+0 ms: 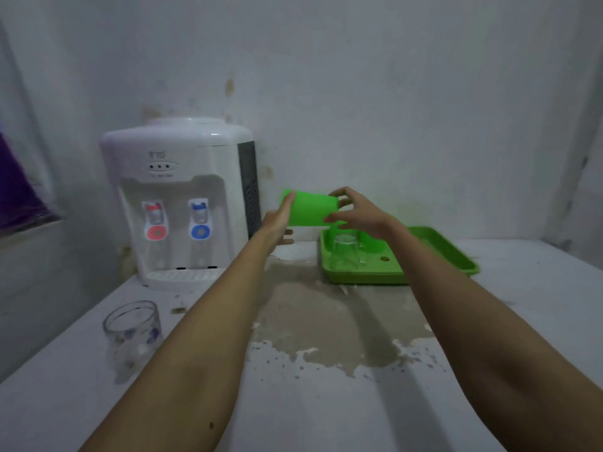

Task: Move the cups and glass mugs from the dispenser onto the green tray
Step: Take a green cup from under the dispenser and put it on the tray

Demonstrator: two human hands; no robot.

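Above the tray (456,252), a green cup (310,208) — likely light, stiff plastic — is clamped sideways between left hand (277,220) and right hand (355,212), best held at its ends.

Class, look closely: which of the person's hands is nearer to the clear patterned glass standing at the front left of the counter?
Left. The left hand holds the green cup beyond the patterned glass; the right hand is farther right.

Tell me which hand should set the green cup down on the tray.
Right, probably. The right hand grips the green cup at the end nearest the green tray and hovers above it, beside the upturned glass mug. The left hand is toward the dispenser.
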